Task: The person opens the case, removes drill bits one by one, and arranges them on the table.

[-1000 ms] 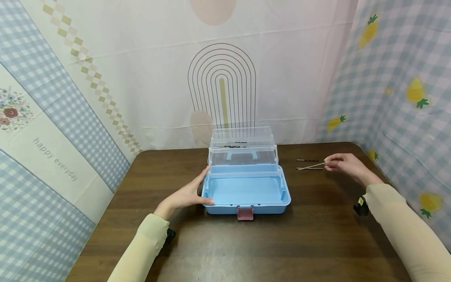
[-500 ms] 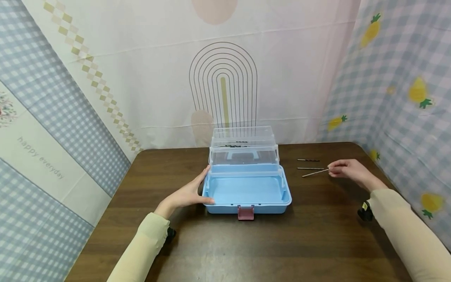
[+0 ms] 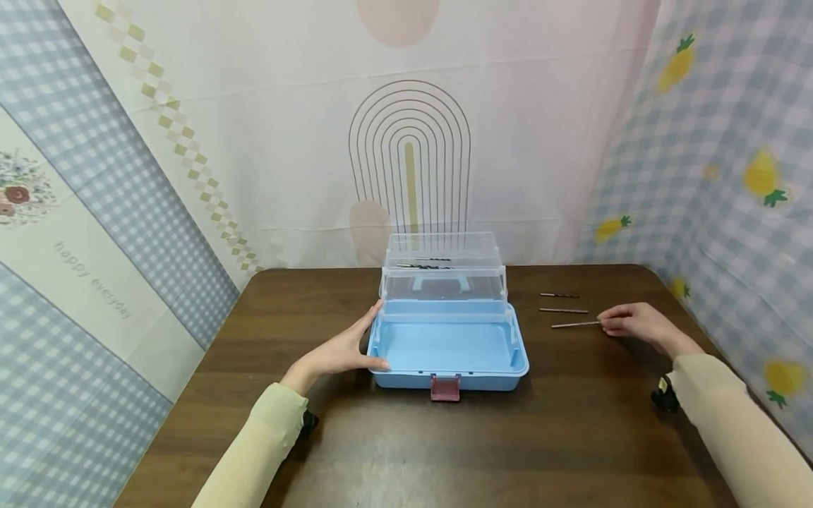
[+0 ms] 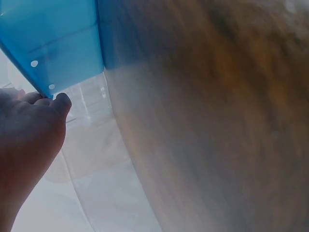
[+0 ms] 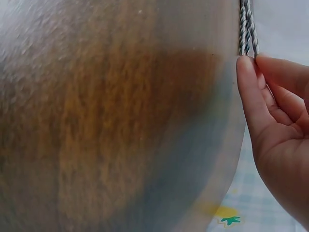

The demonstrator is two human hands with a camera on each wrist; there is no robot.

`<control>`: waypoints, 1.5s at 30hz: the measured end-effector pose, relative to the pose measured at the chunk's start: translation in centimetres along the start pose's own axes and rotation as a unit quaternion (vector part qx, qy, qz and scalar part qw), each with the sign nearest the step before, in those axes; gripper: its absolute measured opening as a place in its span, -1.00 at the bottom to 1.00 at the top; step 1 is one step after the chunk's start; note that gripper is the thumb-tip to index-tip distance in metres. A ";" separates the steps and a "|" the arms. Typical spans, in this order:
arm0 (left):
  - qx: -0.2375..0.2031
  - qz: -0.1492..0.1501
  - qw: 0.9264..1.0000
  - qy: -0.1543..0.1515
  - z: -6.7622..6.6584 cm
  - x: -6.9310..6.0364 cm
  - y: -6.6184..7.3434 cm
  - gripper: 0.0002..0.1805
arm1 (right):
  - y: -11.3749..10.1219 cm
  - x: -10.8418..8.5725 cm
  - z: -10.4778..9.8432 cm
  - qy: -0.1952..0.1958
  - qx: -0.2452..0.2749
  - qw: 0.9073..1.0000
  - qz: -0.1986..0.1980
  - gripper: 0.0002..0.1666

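My left hand holds the left side of the blue box, thumb on its front left corner and fingers along the side; the left wrist view shows the hand at the edge of the blue wall. My right hand pinches the right end of a thin drill bit, which lies at or just above the table. Behind it are a second bit and a shorter, darker one. In the right wrist view, thumb and fingertips of the hand are at twisted bits.
Clear trays stand raised at the back of the box, with several dark bits in them. A pink latch hangs at the front. The brown table meets a patterned cloth behind and at both sides.
My right hand has moved toward the table's front and slightly right with its bit, which has swung from slanting across the second bit to lying nearly parallel in front of it. My left hand stays on the box.
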State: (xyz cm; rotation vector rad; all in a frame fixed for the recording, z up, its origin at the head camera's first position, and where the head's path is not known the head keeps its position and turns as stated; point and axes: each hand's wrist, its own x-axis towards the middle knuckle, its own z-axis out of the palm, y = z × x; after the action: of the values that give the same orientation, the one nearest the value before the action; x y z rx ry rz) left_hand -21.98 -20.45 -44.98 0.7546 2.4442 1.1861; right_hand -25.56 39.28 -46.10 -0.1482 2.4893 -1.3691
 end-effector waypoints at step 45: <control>-0.034 0.001 0.999 -0.007 -0.3 -1.0 3.3 0.29 | 1.1 0.2 0.1 0.003 -0.032 0.999 0.012 -0.55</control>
State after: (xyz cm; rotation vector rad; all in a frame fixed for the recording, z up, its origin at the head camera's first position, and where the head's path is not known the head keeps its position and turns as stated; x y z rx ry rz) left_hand -20.24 -19.49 -42.09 0.7428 2.3798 1.2533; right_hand -25.65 39.74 -47.07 -0.1279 2.5334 -1.2839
